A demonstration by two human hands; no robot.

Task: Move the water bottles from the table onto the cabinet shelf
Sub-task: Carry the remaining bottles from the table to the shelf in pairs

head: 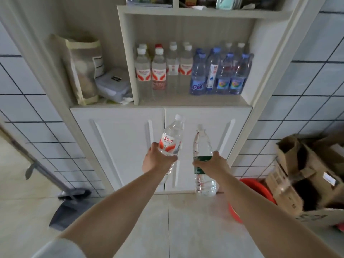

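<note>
Before the cabinet shelf (193, 102), each hand's fingers grip one water bottle: left hand (156, 161), right hand (212, 165).

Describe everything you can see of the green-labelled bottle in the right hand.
The green-labelled bottle is a tall, clear, ribbed plastic bottle with a pale cap, and looks filled with water. A dark green label wraps its middle. It stands nearly upright in the air, cap up, in front of the white cabinet doors and below the stocked shelf. The right hand grips it round the label, hiding part of it. Nothing else touches it.
</note>
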